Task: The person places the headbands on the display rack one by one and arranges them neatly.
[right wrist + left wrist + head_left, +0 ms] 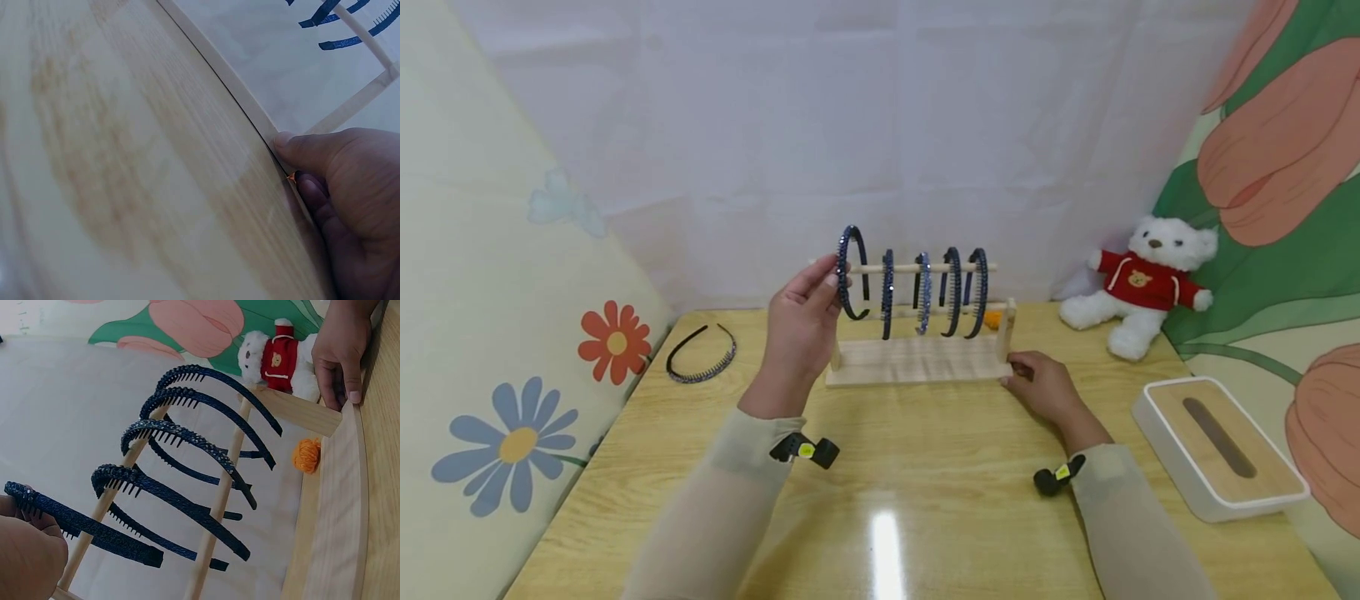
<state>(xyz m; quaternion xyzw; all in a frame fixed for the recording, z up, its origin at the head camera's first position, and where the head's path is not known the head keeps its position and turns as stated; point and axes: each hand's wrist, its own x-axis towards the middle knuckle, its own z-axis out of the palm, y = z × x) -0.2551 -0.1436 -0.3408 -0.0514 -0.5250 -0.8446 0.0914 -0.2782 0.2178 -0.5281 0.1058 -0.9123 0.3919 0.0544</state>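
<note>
My left hand pinches a dark, beaded headband with comb teeth, at the left end of a wooden display rack. In the left wrist view this headband overlaps the end of the upper dowel. Several more headbands hang in a row along the rack, among them a dark blue one and a lighter, glittery one. Low at the rack's right end, my right hand grips the corner of the base. Its thumb lies along the base's edge, with the fingers curled below.
Another toothed headband lies on the table at the left. A white teddy bear in a red sweater sits back right, beyond a white box with a wooden lid. An orange yarn-like ball is behind the rack.
</note>
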